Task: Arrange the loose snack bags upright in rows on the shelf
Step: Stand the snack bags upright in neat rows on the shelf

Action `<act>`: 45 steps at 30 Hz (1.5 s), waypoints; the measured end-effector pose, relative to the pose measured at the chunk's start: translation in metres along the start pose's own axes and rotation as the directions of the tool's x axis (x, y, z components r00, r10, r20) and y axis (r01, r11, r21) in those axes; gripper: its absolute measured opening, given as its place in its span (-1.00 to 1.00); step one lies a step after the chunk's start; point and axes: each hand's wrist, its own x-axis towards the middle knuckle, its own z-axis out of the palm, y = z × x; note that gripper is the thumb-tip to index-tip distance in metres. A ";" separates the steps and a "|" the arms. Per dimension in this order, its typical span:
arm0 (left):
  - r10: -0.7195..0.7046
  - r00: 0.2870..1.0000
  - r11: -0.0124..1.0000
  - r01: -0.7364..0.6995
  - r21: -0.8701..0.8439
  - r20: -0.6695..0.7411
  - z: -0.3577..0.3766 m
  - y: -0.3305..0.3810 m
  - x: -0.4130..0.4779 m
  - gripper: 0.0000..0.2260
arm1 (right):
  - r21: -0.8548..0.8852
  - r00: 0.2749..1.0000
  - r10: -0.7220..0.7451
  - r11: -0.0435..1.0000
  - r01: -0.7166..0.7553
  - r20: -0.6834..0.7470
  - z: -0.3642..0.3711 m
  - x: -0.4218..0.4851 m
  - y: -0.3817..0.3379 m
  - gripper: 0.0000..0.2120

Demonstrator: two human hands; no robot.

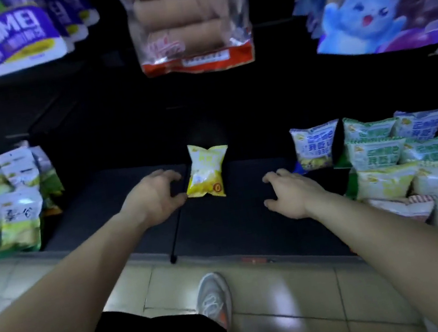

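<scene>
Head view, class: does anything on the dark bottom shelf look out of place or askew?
Yes. The small yellow-and-white snack bag sits alone, tilted, in the middle of the dark shelf, in no row. At right, the green-and-white snack bags lie heaped rather than upright in rows.

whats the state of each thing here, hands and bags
small yellow plastic snack bag, upright, slightly tilted, alone on the dark shelf
left hand, open, at that bag's left edge, contact unclear
right hand, open, holding nothing
blue-and-white plastic snack bag, upright
green-and-white plastic snack bags, loose, piled at the right
</scene>
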 end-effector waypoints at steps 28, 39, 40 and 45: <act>-0.131 0.991 0.930 0.112 -0.351 -0.031 0.039 -0.071 0.061 -0.49 | 0.749 0.951 0.309 0.625 -0.219 0.020 0.110 0.273 -0.083 -0.28; -0.068 0.998 0.947 0.066 -0.314 0.003 0.035 -0.052 0.065 -0.48 | 0.769 0.985 0.162 0.636 -0.059 -0.059 0.100 0.216 -0.063 -0.29; -0.056 0.998 0.952 0.054 -0.301 0.001 0.034 -0.048 0.064 -0.48 | 0.762 0.987 0.141 0.646 -0.037 -0.071 0.092 0.203 -0.059 -0.27; -0.063 0.996 0.971 0.047 -0.236 -0.060 0.019 -0.026 0.061 -0.36 | 0.710 0.992 0.057 0.703 0.039 -0.111 0.040 0.127 -0.030 -0.24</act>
